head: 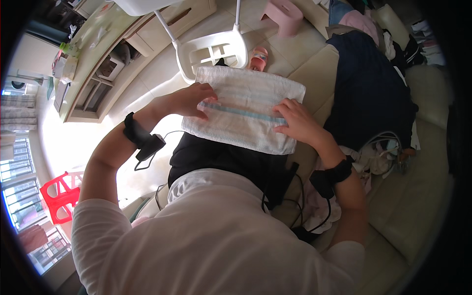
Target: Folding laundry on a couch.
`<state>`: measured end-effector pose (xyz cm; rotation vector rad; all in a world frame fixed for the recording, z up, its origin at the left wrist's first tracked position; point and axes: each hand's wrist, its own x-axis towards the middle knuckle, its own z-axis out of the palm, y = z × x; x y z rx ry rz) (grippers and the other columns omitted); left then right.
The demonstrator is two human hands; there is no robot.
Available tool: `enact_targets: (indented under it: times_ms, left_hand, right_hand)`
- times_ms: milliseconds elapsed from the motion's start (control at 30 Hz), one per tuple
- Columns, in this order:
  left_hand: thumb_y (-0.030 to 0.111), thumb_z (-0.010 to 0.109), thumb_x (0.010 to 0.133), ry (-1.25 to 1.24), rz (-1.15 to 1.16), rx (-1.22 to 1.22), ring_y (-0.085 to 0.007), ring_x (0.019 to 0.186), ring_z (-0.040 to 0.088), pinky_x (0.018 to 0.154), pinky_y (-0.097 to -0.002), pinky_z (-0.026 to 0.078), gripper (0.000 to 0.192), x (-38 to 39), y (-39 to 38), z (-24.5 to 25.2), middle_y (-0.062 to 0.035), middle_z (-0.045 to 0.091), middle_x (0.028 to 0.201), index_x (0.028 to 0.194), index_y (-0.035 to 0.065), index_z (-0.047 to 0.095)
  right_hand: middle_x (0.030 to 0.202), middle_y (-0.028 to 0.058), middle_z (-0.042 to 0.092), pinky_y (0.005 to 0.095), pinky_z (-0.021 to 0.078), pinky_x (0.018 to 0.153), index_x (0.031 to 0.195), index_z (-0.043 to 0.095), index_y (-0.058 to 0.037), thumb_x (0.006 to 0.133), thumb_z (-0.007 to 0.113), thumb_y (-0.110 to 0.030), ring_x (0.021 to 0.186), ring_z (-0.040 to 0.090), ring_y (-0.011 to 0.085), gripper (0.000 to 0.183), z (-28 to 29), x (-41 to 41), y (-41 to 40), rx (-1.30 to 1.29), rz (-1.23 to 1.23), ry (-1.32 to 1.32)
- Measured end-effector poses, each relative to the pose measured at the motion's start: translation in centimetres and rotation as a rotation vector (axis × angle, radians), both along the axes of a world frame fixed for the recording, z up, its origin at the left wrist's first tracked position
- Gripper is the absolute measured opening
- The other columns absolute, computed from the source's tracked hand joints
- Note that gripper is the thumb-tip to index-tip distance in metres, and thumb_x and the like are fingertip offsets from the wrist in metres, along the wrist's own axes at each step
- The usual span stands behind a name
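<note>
A white towel (243, 88) with a pale blue stripe lies spread across my lap, over black clothing (221, 155). My left hand (195, 99) rests at the towel's left side, thumb and fingers apart around the stripe's left end. On the right side, my right hand (291, 120) touches the cloth near the stripe's other end, its thumb also apart from the fingers. The towel's underside is hidden. Each wrist wears a black strap with a small device, the left device (151, 145) and the right device (324, 182), and cables run from them.
A white plastic rack (212, 46) stands beyond my knees, near a pink stool (284, 16) and a pink slipper (259, 58). Dark blue cloth (368, 96) and other clothes lie on the cream sofa (394, 206) at right. A long cabinet (121, 44) and red plastic furniture (61, 195) are at left.
</note>
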<state>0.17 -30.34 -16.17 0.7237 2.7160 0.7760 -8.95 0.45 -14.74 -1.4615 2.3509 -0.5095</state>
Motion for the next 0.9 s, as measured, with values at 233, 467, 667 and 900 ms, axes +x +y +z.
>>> enact_targets:
  times_ms: [233,467,667,900]
  left_hand:
    - [0.019,0.07,0.062,-0.253,-0.007,-0.165,-0.0263,0.085,0.051,0.076,-0.0324,0.04,0.041,0.5,-1.5,-1.7,-0.0102,0.054,0.089,0.096,0.0035,0.052]
    - [0.02,0.056,0.081,-0.68,0.432,0.857,-0.0147,0.095,0.05,0.086,-0.0255,0.039,0.042,0.0,-4.8,-2.0,-0.0076,0.051,0.103,0.114,-0.0039,0.042]
    - [0.023,0.051,0.084,-0.524,0.844,1.041,-0.0117,0.086,0.052,0.076,-0.0255,0.043,0.033,-1.2,-3.1,-6.6,-0.0053,0.055,0.092,0.106,-0.0019,0.047]
    - [0.029,0.043,0.085,0.052,0.962,0.497,-0.0389,0.075,0.05,0.069,-0.0389,0.04,0.028,-1.8,-1.1,-8.5,-0.0225,0.053,0.081,0.089,0.0008,0.043]
  right_hand:
    - [0.08,0.0088,0.05,0.0303,0.038,0.07,0.086,0.049,-0.0032,0.06,0.07,-0.021,0.079,0.045,0.0245,0.038,-2.3,-2.3,0.9,0.197,0.167,-0.158]
    - [0.084,0.0017,0.054,0.0233,0.0405,0.065,0.091,0.052,-0.0002,0.074,0.064,-0.02,0.074,0.05,0.0098,0.029,-2.9,-3.6,2.3,-0.241,-0.374,-0.868]
    - [0.08,-0.0005,0.055,0.0199,0.0389,0.065,0.089,0.054,0.0001,0.084,0.051,-0.019,0.071,0.048,0.0055,0.02,-5.5,-3.7,0.6,-0.733,-0.748,-0.914]
    - [0.076,0.0062,0.055,0.0254,0.0405,0.064,0.088,0.051,0.0007,0.087,0.045,-0.022,0.068,0.049,0.0132,0.023,-7.8,-4.1,0.5,-0.774,-0.794,-0.429]
